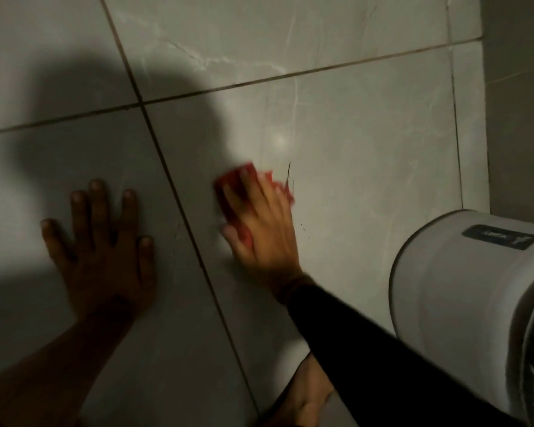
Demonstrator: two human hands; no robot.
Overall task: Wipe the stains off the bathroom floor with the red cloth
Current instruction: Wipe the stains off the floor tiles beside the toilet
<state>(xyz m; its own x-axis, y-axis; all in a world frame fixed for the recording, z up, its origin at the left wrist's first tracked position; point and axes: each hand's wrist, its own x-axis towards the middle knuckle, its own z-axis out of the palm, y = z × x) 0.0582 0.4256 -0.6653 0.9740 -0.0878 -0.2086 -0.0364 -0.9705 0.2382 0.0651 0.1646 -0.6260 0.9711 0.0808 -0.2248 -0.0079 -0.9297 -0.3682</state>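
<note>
Head view: right hand (259,223) presses flat on the red cloth (244,192) at frame centre; left hand (102,245), open, fingers spread, rests on the floor (367,134) at lower left.

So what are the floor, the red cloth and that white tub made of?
Floor: looks like glazed tile, glossy, pale veining, dark grout lines. Red cloth: soft fabric, crumpled under the right hand; weave blurred. White tub: probably smooth plastic, dark label.
</note>
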